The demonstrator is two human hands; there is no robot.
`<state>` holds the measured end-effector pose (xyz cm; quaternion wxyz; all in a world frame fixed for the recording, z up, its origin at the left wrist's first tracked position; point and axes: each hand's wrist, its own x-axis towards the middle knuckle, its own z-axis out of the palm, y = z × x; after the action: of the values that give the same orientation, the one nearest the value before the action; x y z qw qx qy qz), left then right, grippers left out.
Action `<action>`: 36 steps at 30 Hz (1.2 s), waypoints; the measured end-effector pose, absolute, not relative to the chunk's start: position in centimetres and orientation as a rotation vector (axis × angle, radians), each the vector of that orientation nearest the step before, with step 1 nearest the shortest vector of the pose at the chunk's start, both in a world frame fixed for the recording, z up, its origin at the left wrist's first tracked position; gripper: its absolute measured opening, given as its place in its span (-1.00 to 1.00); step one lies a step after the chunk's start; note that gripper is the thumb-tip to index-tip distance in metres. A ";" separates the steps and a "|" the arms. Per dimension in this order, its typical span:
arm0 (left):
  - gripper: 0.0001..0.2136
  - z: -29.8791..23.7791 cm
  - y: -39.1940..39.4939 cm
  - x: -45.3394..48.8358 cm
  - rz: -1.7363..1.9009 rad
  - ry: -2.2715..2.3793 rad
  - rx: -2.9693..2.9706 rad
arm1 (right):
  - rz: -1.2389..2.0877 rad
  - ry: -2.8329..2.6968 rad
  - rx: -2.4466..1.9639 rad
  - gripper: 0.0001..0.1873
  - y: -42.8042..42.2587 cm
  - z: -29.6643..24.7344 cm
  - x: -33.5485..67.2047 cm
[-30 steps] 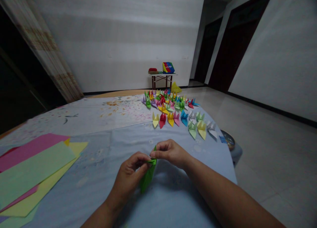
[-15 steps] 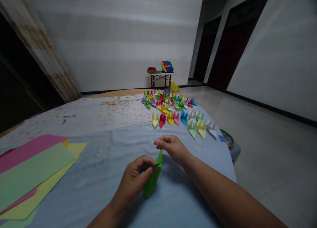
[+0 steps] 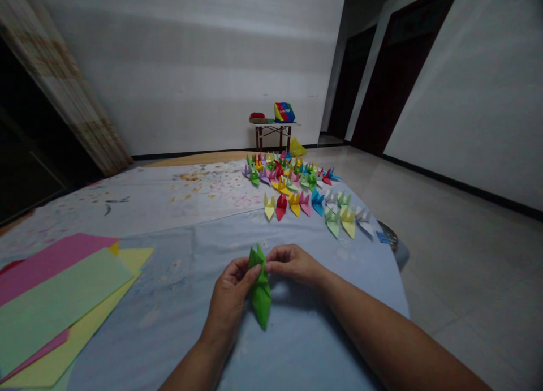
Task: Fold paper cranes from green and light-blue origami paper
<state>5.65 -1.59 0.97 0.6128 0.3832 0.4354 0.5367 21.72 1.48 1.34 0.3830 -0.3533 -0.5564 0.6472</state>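
A green folded paper crane (image 3: 261, 298) is held upright above the blue tablecloth, its two narrow points up and a broad tip pointing down toward me. My left hand (image 3: 233, 289) pinches it from the left, thumb across its front. From the right, my right hand (image 3: 292, 265) has thumb and fingertips closed on its upper right edge. Beyond my hands stands a loose row of finished paper cranes in several colours, among them a red crane (image 3: 280, 207) and a yellow crane (image 3: 348, 221).
Sheets of coloured paper, with a pale green sheet (image 3: 63, 306) on top, lie at the left. A dense group of cranes (image 3: 284, 173) stands farther back. Past the table's right edge is a stool (image 3: 401, 258). A small table (image 3: 275, 124) by the wall carries a colourful box (image 3: 284, 112).
The green crane has turned so its front faces me, with both points showing. My right hand has come down from its tip to its side, and my left hand has risen slightly.
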 end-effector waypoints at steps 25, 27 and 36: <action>-0.69 1.3 -1.2 4.8 1.118 0.832 0.813 | 1.460 -1.349 -1.053 -0.66 2.4 1.2 20.1; -0.69 0.9 -0.8 4.5 1.119 0.841 0.818 | 1.454 -1.368 -1.068 -0.67 2.7 1.6 19.9; -0.68 0.7 0.2 3.5 1.267 0.969 0.801 | 1.586 -1.361 -0.972 -0.64 3.3 1.8 18.0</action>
<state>3.54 0.22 0.73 0.6275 0.3495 0.4227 0.5527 18.05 3.28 1.78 0.4062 -0.3854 -0.5395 0.6287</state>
